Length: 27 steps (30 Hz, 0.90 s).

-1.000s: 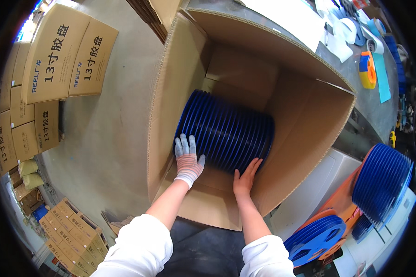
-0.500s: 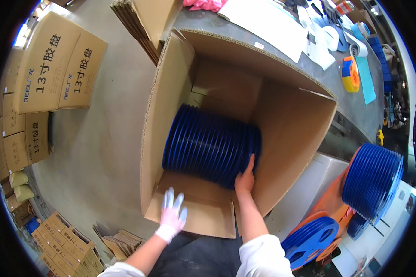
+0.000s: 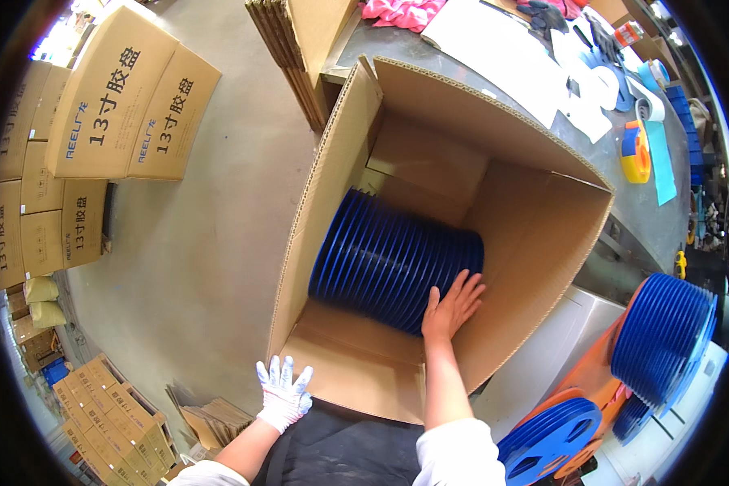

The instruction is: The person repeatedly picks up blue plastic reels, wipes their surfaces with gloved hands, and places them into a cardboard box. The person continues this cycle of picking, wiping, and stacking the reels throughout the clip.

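Concrete floor runs under a big open box that stands against a grey bench on the far side. My right hand, bare, lies flat with fingers spread against the near face of the reels, a row of blue reels on edge across the box's bottom. My left hand, in a white glove, hangs open and empty just outside the box's near flap.

I judge the reels to be stiff plastic, light singly but hefty as a pack, and apt to fan apart or roll; I'd press flat palms on both end faces, not grab thin rims.

Half a second ago my left hand was in much the same place outside the box, a second ago it was inside beside the right; the right hand has stayed on the reels.

More reels sit to the right, stacked cartons to the left.
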{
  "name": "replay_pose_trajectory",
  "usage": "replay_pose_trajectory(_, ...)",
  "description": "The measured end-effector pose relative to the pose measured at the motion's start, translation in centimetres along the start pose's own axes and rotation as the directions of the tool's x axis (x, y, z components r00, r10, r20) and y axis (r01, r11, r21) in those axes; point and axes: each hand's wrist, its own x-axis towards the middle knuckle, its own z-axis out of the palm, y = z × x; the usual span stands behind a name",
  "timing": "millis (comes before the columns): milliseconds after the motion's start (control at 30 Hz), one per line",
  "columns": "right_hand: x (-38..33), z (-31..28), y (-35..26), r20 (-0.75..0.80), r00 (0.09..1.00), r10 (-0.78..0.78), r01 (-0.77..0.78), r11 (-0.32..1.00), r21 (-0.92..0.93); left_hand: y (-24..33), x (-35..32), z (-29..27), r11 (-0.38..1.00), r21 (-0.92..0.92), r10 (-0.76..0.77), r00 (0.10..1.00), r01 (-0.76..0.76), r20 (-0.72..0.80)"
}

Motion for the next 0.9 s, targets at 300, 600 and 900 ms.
replay_pose_trajectory(300, -1.8, 2.6, 0.0, 0.199, 0.929, -0.312, 0.331, 0.941, -0.071, -0.6, -0.9, 0.6, 0.998, -0.044, -0.040, 0.982, 0.049, 0.184)
replay_pose_trajectory(600, -16.3, -7.1, 1.9, 0.336, 0.734, -0.590, 0.548, 0.807, 0.221, 1.2, 0.7, -2.8, 0.998, -0.008, -0.059, 0.977, 0.062, 0.206)
replay_pose_trajectory(900, -29.9, -23.6, 18.4, -0.191, 0.978, 0.086, -0.111, 0.986, -0.122, 4.6, 2.2, -9.7, 0.999, 0.046, -0.035, 0.957, 0.023, 0.287)
